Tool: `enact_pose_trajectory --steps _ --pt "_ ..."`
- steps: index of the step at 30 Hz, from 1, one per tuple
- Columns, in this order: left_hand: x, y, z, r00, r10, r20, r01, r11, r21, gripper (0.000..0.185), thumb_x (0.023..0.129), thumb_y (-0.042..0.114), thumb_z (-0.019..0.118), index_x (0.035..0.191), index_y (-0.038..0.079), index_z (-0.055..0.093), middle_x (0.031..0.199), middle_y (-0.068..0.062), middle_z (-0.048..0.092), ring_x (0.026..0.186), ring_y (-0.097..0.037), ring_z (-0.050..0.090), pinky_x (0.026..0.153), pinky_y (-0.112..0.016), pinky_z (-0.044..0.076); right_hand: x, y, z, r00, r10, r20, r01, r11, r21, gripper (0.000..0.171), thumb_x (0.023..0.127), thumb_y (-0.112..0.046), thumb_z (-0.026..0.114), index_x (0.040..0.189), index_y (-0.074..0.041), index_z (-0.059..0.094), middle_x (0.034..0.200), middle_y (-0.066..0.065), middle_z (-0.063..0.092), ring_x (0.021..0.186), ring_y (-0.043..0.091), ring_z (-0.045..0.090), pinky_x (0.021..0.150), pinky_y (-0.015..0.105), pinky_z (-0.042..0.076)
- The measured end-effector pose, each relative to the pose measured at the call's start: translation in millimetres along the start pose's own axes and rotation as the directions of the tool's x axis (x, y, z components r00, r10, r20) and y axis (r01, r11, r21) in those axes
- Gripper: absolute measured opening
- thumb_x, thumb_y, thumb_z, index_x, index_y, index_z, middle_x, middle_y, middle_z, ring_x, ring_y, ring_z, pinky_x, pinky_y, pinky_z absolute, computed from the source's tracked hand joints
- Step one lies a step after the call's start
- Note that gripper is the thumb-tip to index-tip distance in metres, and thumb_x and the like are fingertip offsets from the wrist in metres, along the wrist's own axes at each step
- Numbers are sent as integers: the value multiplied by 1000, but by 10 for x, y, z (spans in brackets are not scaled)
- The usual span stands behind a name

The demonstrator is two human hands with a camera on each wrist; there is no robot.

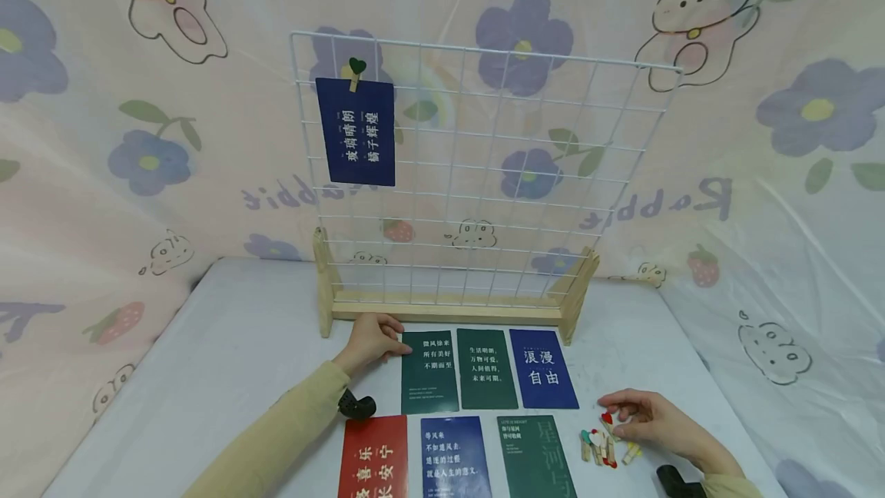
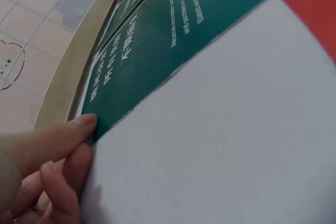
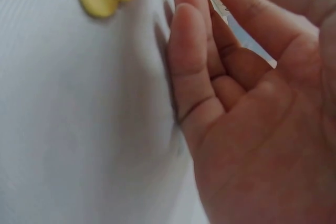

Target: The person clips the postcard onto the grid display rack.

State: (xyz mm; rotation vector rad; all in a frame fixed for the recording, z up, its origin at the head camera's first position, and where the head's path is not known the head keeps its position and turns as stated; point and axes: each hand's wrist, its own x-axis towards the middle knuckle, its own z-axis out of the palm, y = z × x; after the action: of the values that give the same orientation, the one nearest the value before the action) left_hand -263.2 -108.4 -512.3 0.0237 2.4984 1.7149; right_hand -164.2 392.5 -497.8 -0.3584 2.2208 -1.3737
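Our left hand (image 1: 369, 340) reaches forward, thumb and fingers pinching the upper left corner of the dark green card (image 1: 429, 372), which lies flat on the table (image 1: 228, 360) just before the wire grid rack (image 1: 477, 175). Our right hand (image 1: 646, 419) rests with curled fingers at the small clips (image 1: 600, 446); we cannot tell whether it grips one. Only the left wrist view shows the thumb (image 2: 63, 137) on the card's corner (image 2: 152, 61)

"浪漫自由" on blue card (image 1: 543, 369)
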Motion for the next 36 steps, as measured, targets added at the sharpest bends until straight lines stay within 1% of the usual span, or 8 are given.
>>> enact_pose_trajectory --steps 4,8,12,17,22,27,31,36 --pt "1 5 12 999 25 -23 -25 1000 -12 34 59 -4 88 86 -1 67 70 -7 56 42 -12 47 39 -24 45 1 9 3 1000 -21 -4 21 1000 -10 43 88 -8 69 124 10 55 104 15 58 80 12 52 64 24 48" --pt "7 -3 27 997 69 -41 -68 998 17 36 59 -4 88 87 0 67 80 -8 60 53 -13 52 42 -25 48 -1 -7 -1 1000 -22 -13 21 999 -31 44 87 -9 70 123 10 55 99 13 57 78 11 51 62 24 48" --pt "3 -17 24 995 82 -54 -81 997 19 37 60 -4 88 89 0 66 82 -8 65 62 -14 57 44 -25 49 1 -10 -5 1000 -16 -22 15 999 -46 44 86 -11 71 122 10 56 95 12 57 77 11 51 62 24 48" --pt "-17 3 -7 998 60 -35 -62 997 -46 38 62 -7 85 92 -1 62 80 -11 65 67 -15 58 48 -24 48 0 -5 -5 999 -35 -24 34 997 -63 41 87 -11 71 120 9 58 93 12 56 76 11 52 61 24 48" --pt "-11 38 -61 997 71 20 -68 992 -106 40 66 -8 83 98 -6 60 81 -13 65 72 -16 60 58 -23 51 5 -2 -9 997 -68 -30 65 994 -93 38 86 -11 71 117 7 60 91 11 56 74 10 52 60 25 48" --pt "-19 65 -116 995 60 75 -52 993 -107 36 73 -1 81 103 -6 63 81 -7 66 73 -14 61 61 -24 52 9 5 -13 996 -81 -27 78 993 -86 33 86 -11 71 113 6 62 89 8 58 73 9 53 60 25 49" --pt "-49 59 -140 995 51 85 -39 990 -136 33 77 1 78 104 -7 61 82 -8 67 75 -15 63 67 -28 56 3 17 -9 996 -82 -16 81 994 -70 29 87 -10 70 110 6 64 87 6 59 71 9 54 59 25 50" --pt "-85 30 -161 997 -1 75 17 976 -216 29 81 1 75 105 -5 60 87 -12 70 74 -19 66 68 -31 57 5 12 4 998 -51 -25 50 997 -59 29 88 -11 69 110 7 63 89 7 59 72 10 54 60 25 50"
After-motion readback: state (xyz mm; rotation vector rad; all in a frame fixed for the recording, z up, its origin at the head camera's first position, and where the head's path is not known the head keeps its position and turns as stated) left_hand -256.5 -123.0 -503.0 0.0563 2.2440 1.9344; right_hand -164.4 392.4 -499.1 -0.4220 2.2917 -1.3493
